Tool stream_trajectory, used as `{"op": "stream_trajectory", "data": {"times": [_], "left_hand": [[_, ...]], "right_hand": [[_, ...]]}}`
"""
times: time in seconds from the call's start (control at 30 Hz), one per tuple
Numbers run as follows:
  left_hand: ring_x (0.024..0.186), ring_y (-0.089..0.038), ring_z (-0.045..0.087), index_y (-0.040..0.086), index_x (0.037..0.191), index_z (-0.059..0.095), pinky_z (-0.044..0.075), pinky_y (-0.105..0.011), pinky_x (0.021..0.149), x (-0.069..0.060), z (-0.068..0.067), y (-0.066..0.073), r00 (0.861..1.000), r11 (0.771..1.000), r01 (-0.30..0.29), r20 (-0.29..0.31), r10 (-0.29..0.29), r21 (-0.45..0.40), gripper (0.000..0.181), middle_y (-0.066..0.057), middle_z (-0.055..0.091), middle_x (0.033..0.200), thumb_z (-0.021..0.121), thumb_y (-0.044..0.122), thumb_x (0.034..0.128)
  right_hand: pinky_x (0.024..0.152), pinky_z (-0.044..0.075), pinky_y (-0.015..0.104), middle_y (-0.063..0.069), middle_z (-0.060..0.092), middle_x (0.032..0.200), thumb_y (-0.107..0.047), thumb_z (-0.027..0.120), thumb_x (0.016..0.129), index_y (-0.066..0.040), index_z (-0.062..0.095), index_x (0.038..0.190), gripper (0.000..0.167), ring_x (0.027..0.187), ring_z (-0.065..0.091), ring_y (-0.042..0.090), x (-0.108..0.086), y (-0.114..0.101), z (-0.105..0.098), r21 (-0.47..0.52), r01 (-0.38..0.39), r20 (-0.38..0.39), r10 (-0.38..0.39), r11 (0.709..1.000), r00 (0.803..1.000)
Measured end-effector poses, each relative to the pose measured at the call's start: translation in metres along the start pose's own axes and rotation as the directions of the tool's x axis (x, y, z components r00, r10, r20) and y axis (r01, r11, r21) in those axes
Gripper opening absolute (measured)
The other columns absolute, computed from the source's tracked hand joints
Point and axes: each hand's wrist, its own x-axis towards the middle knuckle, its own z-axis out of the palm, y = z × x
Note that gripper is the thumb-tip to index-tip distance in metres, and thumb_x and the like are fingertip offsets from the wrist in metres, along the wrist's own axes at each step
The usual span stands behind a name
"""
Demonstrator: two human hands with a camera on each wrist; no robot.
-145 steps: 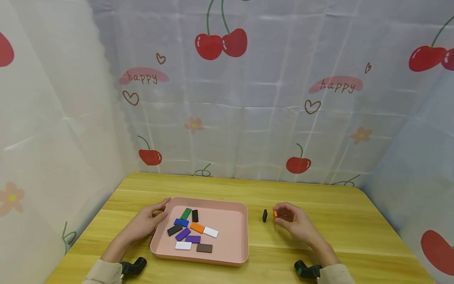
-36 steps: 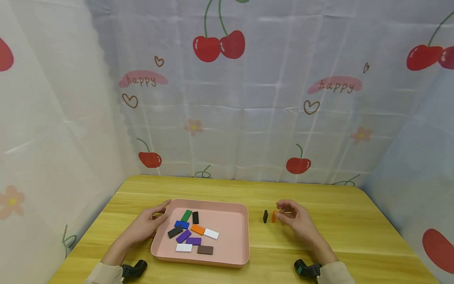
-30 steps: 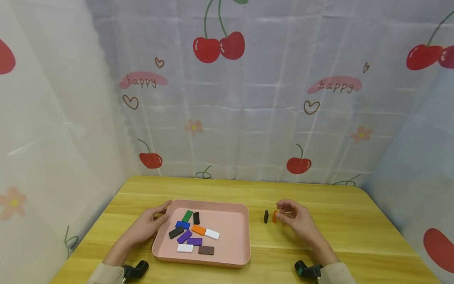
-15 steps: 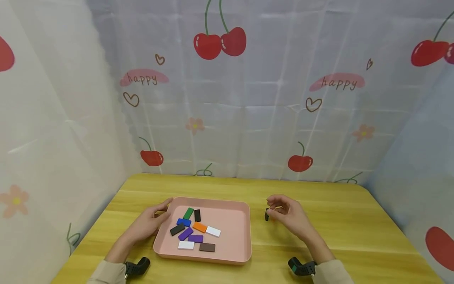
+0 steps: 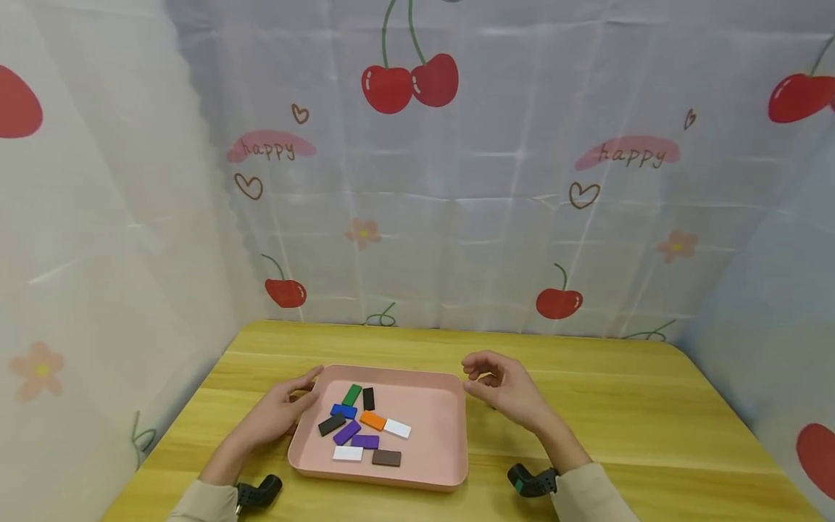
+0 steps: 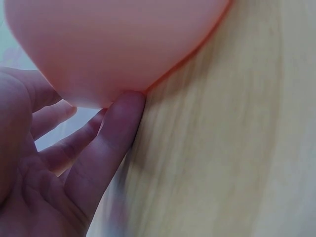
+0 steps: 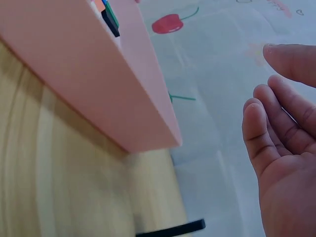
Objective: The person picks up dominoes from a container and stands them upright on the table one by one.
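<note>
My left hand (image 5: 274,415) rests against the left side of the pink tray (image 5: 443,482); in the left wrist view its thumb (image 6: 116,128) touches the outer wall (image 6: 103,64). Beyond the tray's right rim hovers my right hand (image 5: 512,391), fingers loosely bent. The right wrist view shows that hand (image 7: 286,138) holding nothing. Inside the tray lie flat blocks, among them a green (image 5: 352,394), a blue (image 5: 343,411), an orange (image 5: 372,420) and a brown one (image 5: 387,458). A black block (image 7: 173,229) shows at the bottom of the right wrist view. The orange block outside the tray is hidden.
The wooden table (image 5: 626,435) extends right of the tray. Behind it hangs a white sheet (image 5: 457,246) printed with cherries, with more sheeting at both sides. A black wrist device (image 5: 531,481) sits at the right wrist, another (image 5: 261,493) at the left.
My right hand has let go of the orange block outside the tray and moved left past the black block, to the tray's right rim. My left hand has stayed at the tray.
</note>
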Motion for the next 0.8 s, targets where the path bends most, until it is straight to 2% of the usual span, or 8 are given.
{"op": "stream_trajectory", "data": {"times": [0.17,0.53,0.8], "left_hand": [[0.138,-0.039,0.052,0.029,0.158,0.044,0.060,-0.038,0.095,0.001,0.001,-0.001,1.000,1.000,0.003,0.007,-0.003,-0.030,0.051,-0.016,0.047,0.158,0.055,0.027,0.1082],[0.133,-0.035,0.056,0.029,0.158,0.044,0.061,-0.036,0.090,0.000,0.002,-0.001,1.000,0.997,0.025,0.009,-0.024,-0.067,0.052,-0.019,0.050,0.155,0.055,0.024,0.1081],[0.131,-0.034,0.058,0.029,0.158,0.043,0.062,-0.035,0.088,0.000,0.002,-0.001,1.000,0.998,0.024,0.010,-0.024,-0.061,0.052,-0.020,0.050,0.155,0.055,0.024,0.1081]], "right_hand": [[0.085,0.057,0.026,0.022,0.067,0.118,-0.016,0.077,0.094,-0.002,0.066,0.124,0.036,0.101,0.064,0.019,0.010,-0.009,0.005,-0.022,0.041,0.036,-0.040,0.999,0.999],[0.084,0.057,0.026,0.012,0.070,0.111,-0.017,0.077,0.093,-0.006,0.069,0.121,0.031,0.099,0.065,0.018,0.026,-0.020,0.022,-0.075,0.074,0.113,-0.065,0.994,0.991],[0.085,0.057,0.028,0.008,0.071,0.113,-0.018,0.078,0.093,-0.003,0.068,0.124,0.036,0.099,0.065,0.018,0.036,-0.026,0.034,-0.117,0.074,0.192,-0.050,0.990,0.980]]}}
